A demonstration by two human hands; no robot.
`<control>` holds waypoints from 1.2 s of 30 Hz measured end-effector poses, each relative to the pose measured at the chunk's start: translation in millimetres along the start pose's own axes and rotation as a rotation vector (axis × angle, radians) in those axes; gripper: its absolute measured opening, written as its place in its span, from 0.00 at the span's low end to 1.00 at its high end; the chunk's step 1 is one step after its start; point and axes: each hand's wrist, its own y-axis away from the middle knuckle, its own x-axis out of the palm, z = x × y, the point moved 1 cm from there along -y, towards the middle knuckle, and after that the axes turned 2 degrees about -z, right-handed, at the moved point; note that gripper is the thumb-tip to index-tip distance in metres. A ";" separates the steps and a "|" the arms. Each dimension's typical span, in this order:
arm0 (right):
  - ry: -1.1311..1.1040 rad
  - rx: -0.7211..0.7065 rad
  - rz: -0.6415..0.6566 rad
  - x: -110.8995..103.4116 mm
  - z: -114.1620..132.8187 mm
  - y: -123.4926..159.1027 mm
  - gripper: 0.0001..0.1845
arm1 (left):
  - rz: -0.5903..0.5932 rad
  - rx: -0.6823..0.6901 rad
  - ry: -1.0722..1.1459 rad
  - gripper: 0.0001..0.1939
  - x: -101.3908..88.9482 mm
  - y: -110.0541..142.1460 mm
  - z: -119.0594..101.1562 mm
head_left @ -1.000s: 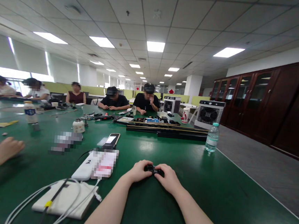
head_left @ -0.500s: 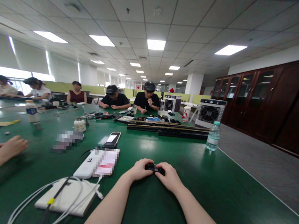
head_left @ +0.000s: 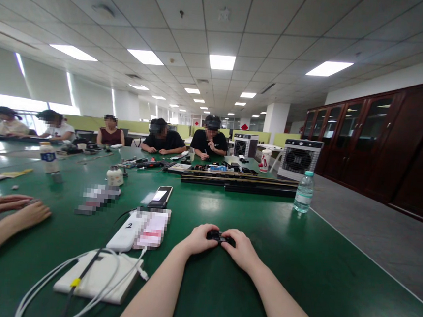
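A small black object (head_left: pixel 221 238) lies low over the green table (head_left: pixel 200 286), gripped from both sides. My left hand (head_left: pixel 201 238) has its thumb and fingers closed on the object's left end. On the right end, my right hand (head_left: pixel 242 250) pinches it with thumb and fingers. Parts of the object are covered by my fingers, and its exact kind is too small to make out.
Left of my arms are a white power bank (head_left: pixel 125 235), a phone (head_left: pixel 159 197), and a white box (head_left: pixel 97 279) with cables across it. A water bottle (head_left: pixel 304 192) stands right. A co-worker's hands (head_left: pixel 29 214) rest at left. Long black strips (head_left: pixel 239 183) lie ahead.
My hands keep the same hold on the black object, with hardly any movement. The co-worker's hands at left have shifted right and slightly down. The view has moved a little.
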 end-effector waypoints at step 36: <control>-0.814 0.578 -0.479 -7.2 -31.7 -13.2 0.20 | -0.019 -0.068 0.055 0.25 2.5 -0.4 0.9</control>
